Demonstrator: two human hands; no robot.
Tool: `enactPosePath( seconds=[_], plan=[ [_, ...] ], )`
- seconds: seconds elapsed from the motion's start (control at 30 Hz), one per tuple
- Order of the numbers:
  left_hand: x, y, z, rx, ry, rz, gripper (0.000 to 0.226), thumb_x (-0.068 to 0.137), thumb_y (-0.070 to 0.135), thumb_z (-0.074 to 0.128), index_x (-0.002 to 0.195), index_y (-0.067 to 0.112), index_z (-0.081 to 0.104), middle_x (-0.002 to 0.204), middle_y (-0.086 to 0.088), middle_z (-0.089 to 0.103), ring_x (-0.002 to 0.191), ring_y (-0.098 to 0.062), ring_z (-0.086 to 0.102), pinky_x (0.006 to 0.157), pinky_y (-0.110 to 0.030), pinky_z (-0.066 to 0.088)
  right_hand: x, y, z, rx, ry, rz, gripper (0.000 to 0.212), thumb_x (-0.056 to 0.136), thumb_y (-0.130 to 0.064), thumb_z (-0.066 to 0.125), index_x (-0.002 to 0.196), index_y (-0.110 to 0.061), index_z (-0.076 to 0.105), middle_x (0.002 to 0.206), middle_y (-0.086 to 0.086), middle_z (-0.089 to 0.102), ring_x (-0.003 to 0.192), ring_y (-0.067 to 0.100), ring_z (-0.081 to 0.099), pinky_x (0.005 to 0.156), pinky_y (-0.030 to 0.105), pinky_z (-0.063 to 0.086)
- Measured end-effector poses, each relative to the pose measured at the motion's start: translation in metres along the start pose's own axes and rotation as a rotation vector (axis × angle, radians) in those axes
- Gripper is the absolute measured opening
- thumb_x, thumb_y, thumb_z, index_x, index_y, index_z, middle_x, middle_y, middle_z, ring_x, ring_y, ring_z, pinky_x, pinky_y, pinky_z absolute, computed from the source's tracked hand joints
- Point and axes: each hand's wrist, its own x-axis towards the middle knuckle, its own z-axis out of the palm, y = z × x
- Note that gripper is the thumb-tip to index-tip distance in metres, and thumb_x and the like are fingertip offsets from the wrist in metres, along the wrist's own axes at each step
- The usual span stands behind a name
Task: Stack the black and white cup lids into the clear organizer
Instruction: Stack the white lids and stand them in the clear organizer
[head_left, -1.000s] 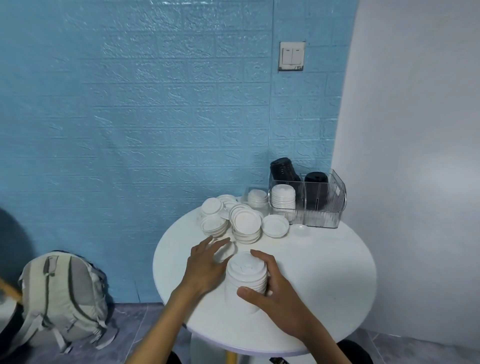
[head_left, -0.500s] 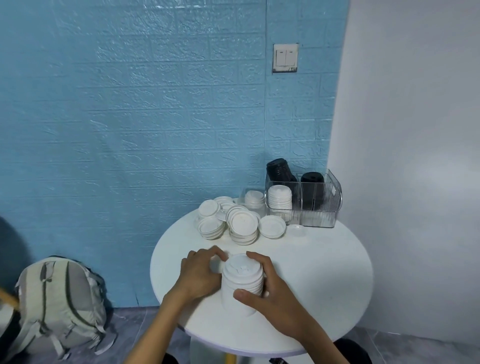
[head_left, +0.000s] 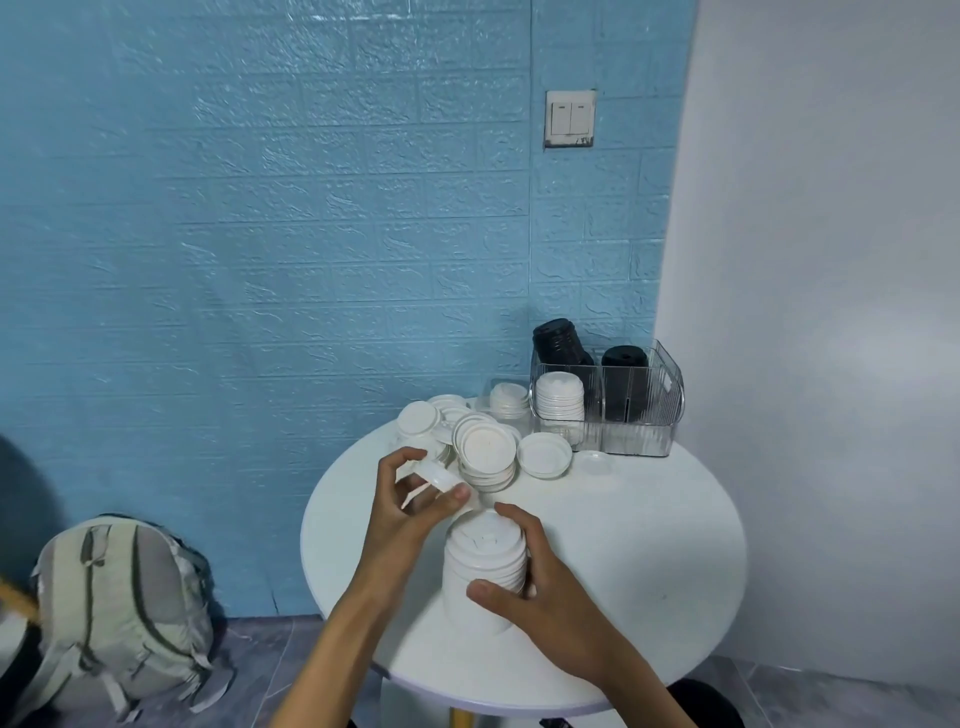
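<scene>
Here the right hand (head_left: 545, 597) grips the white lid stack (head_left: 485, 564); the left hand (head_left: 410, 504) pinches a loose lid (head_left: 436, 475); misaligned seating could topple it.

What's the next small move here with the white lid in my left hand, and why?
Probably lower that white lid onto the top of the lid stack and press it level. The left hand pinches it tilted just above and left of the stack, while the right hand grips the stack on the round table, steadying it.
</scene>
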Motion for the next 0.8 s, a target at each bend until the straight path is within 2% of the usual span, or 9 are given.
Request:
enactPosePath(
  seconds=[0.13, 0.23, 0.27, 0.37, 0.47, 0.6, 0.7, 0.8],
  plan=[
    [-0.013, -0.008, 0.012, -0.036, -0.064, -0.047, 0.076, 0.065, 0.012, 0.095, 0.122, 0.017, 0.045, 0.107, -0.013, 0.074, 0.091, -0.017, 0.073, 0.075, -0.025, 0.058, 0.0, 0.001, 0.0, 0.046, 0.0, -0.008, 0.088, 0.076, -0.056, 0.082, 0.143, -0.057, 0.025, 0.142, -0.032, 0.051, 0.133, -0.002, 0.05, 0.117, 0.035, 0.039],
    [-0.022, -0.022, 0.014, 0.098, -0.122, -0.029, 0.073, 0.057, 0.034, 0.097, 0.108, 0.03, 0.046, 0.113, -0.019, 0.069, 0.104, -0.033, 0.07, 0.092, -0.05, 0.059, 0.0, 0.003, 0.0, 0.053, 0.005, -0.004, 0.095, 0.076, -0.054, 0.083, 0.14, -0.065, 0.014, 0.136, -0.042, 0.049, 0.131, -0.006, 0.051, 0.115, 0.028, 0.039],
    [-0.024, -0.026, 0.013, 0.152, -0.137, -0.008, 0.071, 0.056, 0.041, 0.097, 0.105, 0.033, 0.046, 0.115, -0.019, 0.067, 0.107, -0.035, 0.068, 0.095, -0.053, 0.056, 0.0, 0.003, 0.0, 0.055, 0.005, -0.003, 0.095, 0.077, -0.051, 0.083, 0.138, -0.069, 0.013, 0.135, -0.043, 0.05, 0.13, -0.007, 0.052, 0.113, 0.026, 0.04],
    [-0.027, -0.032, 0.009, 0.214, -0.181, 0.037, 0.066, 0.061, 0.048, 0.095, 0.109, 0.033, 0.052, 0.117, -0.011, 0.065, 0.109, -0.031, 0.065, 0.097, -0.044, 0.054, -0.001, 0.002, -0.001, 0.042, 0.006, -0.004, 0.09, 0.08, -0.041, 0.079, 0.131, -0.078, 0.016, 0.135, -0.039, 0.052, 0.129, -0.006, 0.053, 0.11, 0.022, 0.042],
    [-0.031, -0.029, 0.009, 0.221, -0.224, 0.053, 0.059, 0.068, 0.044, 0.088, 0.118, 0.024, 0.064, 0.116, 0.005, 0.071, 0.111, -0.019, 0.067, 0.095, -0.028, 0.052, -0.002, 0.001, -0.001, 0.035, -0.004, -0.015, 0.084, 0.081, -0.043, 0.077, 0.135, -0.074, 0.021, 0.136, -0.038, 0.052, 0.13, -0.005, 0.052, 0.111, 0.024, 0.041],
    [-0.034, -0.03, 0.005, 0.198, -0.234, 0.05, 0.058, 0.072, 0.039, 0.086, 0.118, 0.01, 0.066, 0.12, 0.001, 0.071, 0.114, -0.022, 0.066, 0.096, -0.027, 0.052, -0.003, -0.001, -0.001, 0.022, -0.008, -0.024, 0.072, 0.079, -0.05, 0.077, 0.133, -0.068, 0.032, 0.137, -0.03, 0.054, 0.128, 0.0, 0.055, 0.108, 0.029, 0.047],
    [-0.034, -0.029, 0.004, 0.181, -0.244, 0.032, 0.056, 0.074, 0.039, 0.084, 0.116, 0.008, 0.066, 0.119, -0.002, 0.071, 0.114, -0.022, 0.066, 0.096, -0.028, 0.052, -0.003, -0.002, -0.001, 0.019, -0.005, -0.02, 0.069, 0.08, -0.048, 0.078, 0.133, -0.064, 0.036, 0.135, -0.028, 0.056, 0.125, 0.002, 0.057, 0.106, 0.033, 0.05],
    [-0.034, -0.028, 0.008, 0.143, -0.208, 0.007, 0.047, 0.076, 0.043, 0.08, 0.109, 0.012, 0.069, 0.113, -0.004, 0.073, 0.107, -0.019, 0.068, 0.088, -0.022, 0.052, -0.003, -0.001, -0.002, 0.01, -0.001, -0.018, 0.07, 0.081, -0.048, 0.079, 0.136, -0.058, 0.037, 0.134, -0.028, 0.056, 0.123, 0.002, 0.058, 0.105, 0.036, 0.051]
  ],
)
